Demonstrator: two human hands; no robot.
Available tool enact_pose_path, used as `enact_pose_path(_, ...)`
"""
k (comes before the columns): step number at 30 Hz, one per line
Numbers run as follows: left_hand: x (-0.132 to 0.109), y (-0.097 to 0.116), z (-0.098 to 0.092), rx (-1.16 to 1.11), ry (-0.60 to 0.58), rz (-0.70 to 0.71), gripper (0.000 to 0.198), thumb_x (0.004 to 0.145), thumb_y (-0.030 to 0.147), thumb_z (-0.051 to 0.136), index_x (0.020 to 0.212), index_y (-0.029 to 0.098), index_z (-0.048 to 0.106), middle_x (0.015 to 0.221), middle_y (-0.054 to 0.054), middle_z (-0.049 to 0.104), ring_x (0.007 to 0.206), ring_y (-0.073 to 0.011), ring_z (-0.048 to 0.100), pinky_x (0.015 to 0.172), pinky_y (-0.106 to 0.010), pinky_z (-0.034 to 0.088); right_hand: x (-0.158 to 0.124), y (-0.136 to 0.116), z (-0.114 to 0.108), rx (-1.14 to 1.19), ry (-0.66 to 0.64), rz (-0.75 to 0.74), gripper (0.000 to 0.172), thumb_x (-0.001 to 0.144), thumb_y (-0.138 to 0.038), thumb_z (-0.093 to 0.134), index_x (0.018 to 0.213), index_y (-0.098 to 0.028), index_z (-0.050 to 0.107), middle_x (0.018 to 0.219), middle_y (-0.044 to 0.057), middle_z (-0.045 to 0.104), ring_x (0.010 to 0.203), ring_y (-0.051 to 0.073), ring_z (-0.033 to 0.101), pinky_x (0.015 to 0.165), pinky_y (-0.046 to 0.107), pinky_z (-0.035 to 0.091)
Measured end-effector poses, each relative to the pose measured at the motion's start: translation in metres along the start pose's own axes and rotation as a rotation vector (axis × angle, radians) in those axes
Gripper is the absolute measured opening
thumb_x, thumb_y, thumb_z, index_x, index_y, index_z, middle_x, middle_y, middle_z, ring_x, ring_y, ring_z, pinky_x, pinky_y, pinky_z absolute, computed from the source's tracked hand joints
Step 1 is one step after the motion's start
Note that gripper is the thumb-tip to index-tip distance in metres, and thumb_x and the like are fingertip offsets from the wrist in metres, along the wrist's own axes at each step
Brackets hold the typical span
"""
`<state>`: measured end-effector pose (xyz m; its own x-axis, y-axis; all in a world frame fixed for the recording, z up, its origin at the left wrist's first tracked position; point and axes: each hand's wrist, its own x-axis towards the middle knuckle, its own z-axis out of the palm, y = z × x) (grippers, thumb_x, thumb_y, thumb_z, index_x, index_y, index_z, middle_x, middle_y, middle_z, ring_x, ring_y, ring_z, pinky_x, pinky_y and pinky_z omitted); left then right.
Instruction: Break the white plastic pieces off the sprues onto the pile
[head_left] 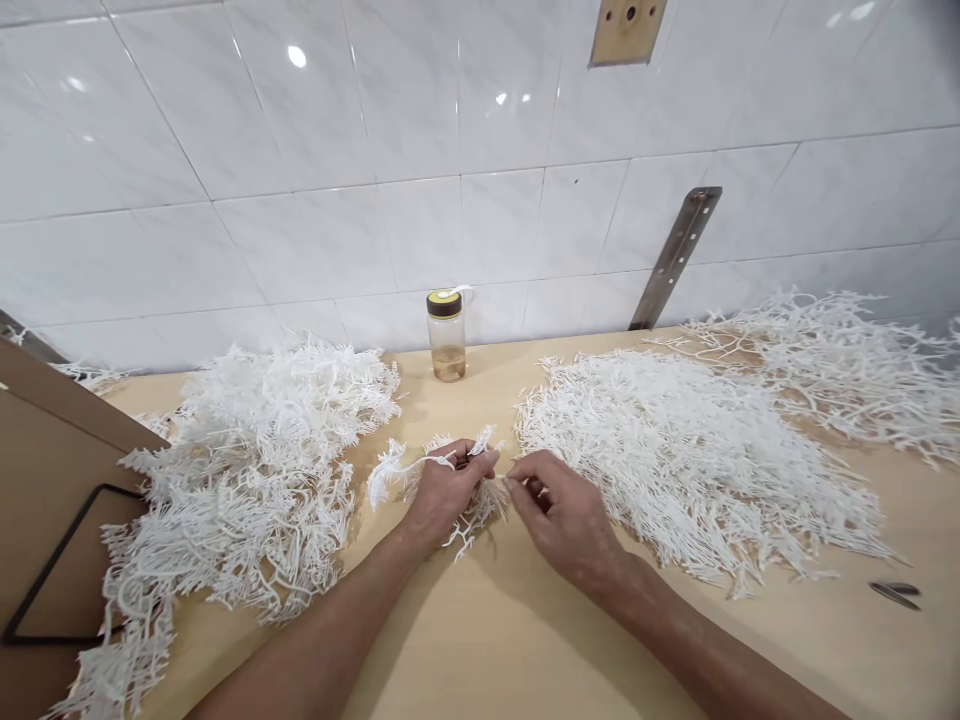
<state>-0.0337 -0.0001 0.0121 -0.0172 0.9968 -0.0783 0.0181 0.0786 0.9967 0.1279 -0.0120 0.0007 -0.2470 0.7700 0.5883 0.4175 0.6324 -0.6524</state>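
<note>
In front of the bottle (447, 340), the left hand (448, 487) pinches a white sprig (386, 472). The right hand (564, 518), just beside it, pinches the sprig's thin end. A left pile (255, 470) and a right pile (675, 460) flank the bottle.

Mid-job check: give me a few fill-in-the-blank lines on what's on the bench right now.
1. The left hand grips a ____ plastic sprig.
2. The bottle stands upright ____ the left pile and the right pile.
3. The bottle's amber liquid fills only its ____ part.
4. The metal tool lies on the table near its ____ edge.
Missing words: white; between; bottom; right.
</note>
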Motion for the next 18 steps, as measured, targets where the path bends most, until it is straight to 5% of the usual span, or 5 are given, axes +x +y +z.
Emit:
enact_pose_path(5,-0.002,0.001,0.001,-0.044,-0.032,0.005,0.032,0.073,0.045,0.076,0.083,0.015,0.068,0.065,0.001,0.059,0.048,-0.0064,0.041,0.049,-0.021,0.033,0.014,0.017,-0.031,-0.186,0.254,0.111,0.007,0.089,-0.024,0.058,0.091,-0.019,0.062,0.078,0.002,0.062,0.059,0.013,0.057,0.057,0.026,0.048)
enact_pose_path(9,-0.004,0.002,0.003,-0.026,-0.080,0.029,0.031,0.073,0.043,0.077,0.084,0.015,0.069,0.068,0.000,0.060,0.059,-0.0097,0.048,0.057,-0.022,0.038,0.021,0.024,-0.042,-0.293,0.310,0.124,0.016,0.087,-0.025,0.057,0.100,-0.018,0.064,0.091,0.007,0.063,0.060,0.013,0.057,0.056,0.028,0.049)
enact_pose_path(14,-0.009,0.005,0.006,0.038,-0.160,0.072,0.030,0.074,0.042,0.076,0.081,0.013,0.071,0.072,-0.002,0.060,0.066,-0.0121,0.049,0.061,-0.024,0.037,0.019,0.019,-0.036,-0.136,0.106,0.274,0.023,0.091,-0.035,0.055,0.104,-0.019,0.066,0.089,0.007,0.070,0.064,0.015,0.061,0.054,0.027,0.050)
enact_pose_path(18,-0.011,0.007,0.006,0.079,-0.185,0.086,0.033,0.074,0.046,0.075,0.074,0.013,0.070,0.062,0.001,0.051,0.059,-0.0100,0.039,0.056,-0.024,0.030,0.015,0.013,-0.032,-0.029,-0.039,0.247,0.028,0.090,-0.036,0.056,0.111,-0.020,0.065,0.104,0.008,0.070,0.072,0.016,0.063,0.058,0.028,0.053)
